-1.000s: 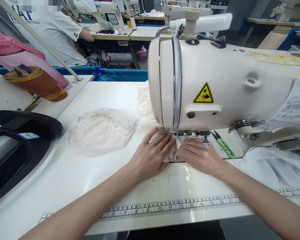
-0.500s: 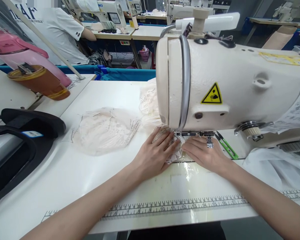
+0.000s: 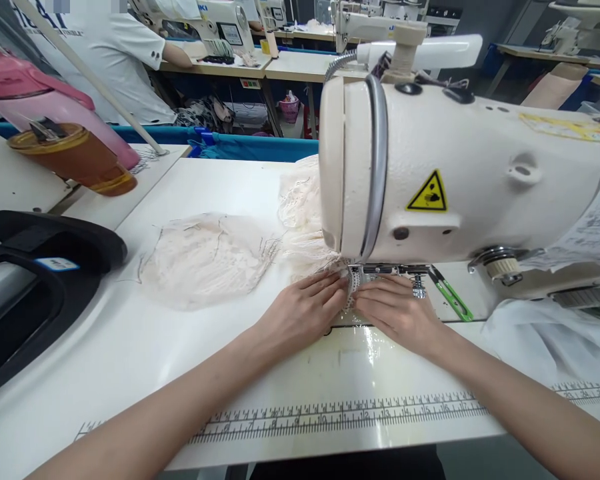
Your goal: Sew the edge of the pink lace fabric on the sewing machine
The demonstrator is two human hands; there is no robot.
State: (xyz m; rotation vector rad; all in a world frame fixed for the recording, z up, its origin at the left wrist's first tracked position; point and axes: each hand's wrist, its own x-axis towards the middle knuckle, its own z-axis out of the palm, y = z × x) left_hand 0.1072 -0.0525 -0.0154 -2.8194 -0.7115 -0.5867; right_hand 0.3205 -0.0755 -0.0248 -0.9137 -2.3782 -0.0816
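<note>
Under the head of a white sewing machine, a narrow strip of white lace runs between my hands. My left hand lies flat on the pale fabric just left of the presser foot, fingers stretched forward and close together. Flat on the machine bed to the right is my right hand, its fingertips at the lace edge. Gathered cream fabric spreads behind my left fingers, partly hidden by the machine head. The needle area is hard to make out.
Another sheer cream piece lies on the table at left. Green thread snips rest right of my right hand, near white cloth. A black device, amber cup and pink bottle stand left. A person sits beyond.
My left hand has drawn its fingers closer together and flattened beside the foot. My right hand has shifted slightly left. Less lace bunches in front, and the strip between my hands looks straighter.
</note>
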